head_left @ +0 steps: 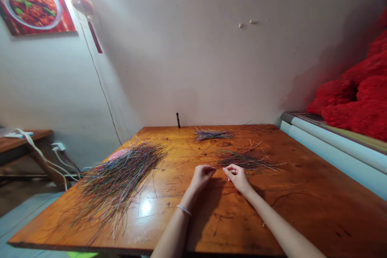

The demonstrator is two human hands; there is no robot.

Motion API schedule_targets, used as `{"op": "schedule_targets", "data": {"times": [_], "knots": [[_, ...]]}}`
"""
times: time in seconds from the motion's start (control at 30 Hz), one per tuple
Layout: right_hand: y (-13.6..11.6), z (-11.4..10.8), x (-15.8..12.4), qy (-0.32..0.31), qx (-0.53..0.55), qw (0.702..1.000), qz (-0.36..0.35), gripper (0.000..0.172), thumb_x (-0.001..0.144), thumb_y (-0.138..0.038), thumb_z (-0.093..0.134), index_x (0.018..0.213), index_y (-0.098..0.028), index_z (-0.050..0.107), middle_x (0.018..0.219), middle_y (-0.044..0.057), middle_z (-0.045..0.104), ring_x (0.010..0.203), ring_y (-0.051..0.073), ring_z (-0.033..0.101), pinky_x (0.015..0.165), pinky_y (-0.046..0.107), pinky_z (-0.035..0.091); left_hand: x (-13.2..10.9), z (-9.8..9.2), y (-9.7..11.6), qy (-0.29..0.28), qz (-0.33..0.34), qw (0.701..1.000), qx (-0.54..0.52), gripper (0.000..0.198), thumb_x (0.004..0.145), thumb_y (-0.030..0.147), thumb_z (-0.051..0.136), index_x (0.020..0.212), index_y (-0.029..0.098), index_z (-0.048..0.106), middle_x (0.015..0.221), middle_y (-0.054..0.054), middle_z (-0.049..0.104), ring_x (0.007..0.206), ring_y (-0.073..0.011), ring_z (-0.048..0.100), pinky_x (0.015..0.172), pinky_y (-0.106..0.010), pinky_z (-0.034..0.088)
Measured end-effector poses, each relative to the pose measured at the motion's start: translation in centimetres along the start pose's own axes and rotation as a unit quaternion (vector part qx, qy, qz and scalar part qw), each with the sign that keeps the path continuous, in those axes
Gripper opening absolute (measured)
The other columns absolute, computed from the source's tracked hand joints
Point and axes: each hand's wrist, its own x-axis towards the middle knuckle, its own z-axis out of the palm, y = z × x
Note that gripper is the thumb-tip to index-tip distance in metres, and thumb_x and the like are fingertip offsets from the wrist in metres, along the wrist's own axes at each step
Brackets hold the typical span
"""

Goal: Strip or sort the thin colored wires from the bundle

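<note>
My left hand (pixel 203 176), with a beaded bracelet (pixel 184 209) on the wrist, is closed in a pinch above the middle of the table. Just to its right, my right hand (pixel 237 176) pinches too, its fingertips a small gap from those of the left. A faint reddish thin wire seems to span that gap, though it is hard to make out. Behind my right hand lies a loose bunch of thin coloured wires (pixel 244 160). Farther back sits a smaller bunch of pale and dark wires (pixel 213 134). A large heap of many-coloured wires (pixel 121 181) spreads across the table's left side.
The wooden table (pixel 302 213) meets the wall at the back, where a black marker (pixel 178 120) stands upright. Something pink (pixel 119 154) lies partly under the large heap. To the right are long pale rolls (pixel 326 137) with red fluffy material (pixel 356 100) on top.
</note>
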Motion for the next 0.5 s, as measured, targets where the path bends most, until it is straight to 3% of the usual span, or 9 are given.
{"op": "schedule_targets", "data": {"times": [0.5], "knots": [[0.0, 0.0, 0.0, -0.026, -0.004, 1.0, 0.006, 0.039, 0.068, -0.054, 0.06, 0.057, -0.017, 0.054, 0.038, -0.003, 0.05, 0.035, 0.01, 0.045, 0.039, 0.02, 0.034, 0.2, 0.5, -1.0, 0.007, 0.039, 0.999, 0.011, 0.017, 0.073, 0.025, 0.06, 0.078, 0.013, 0.071, 0.068, -0.006, 0.07, 0.06, -0.0138, 0.063, 0.055, -0.02, 0.048]]}}
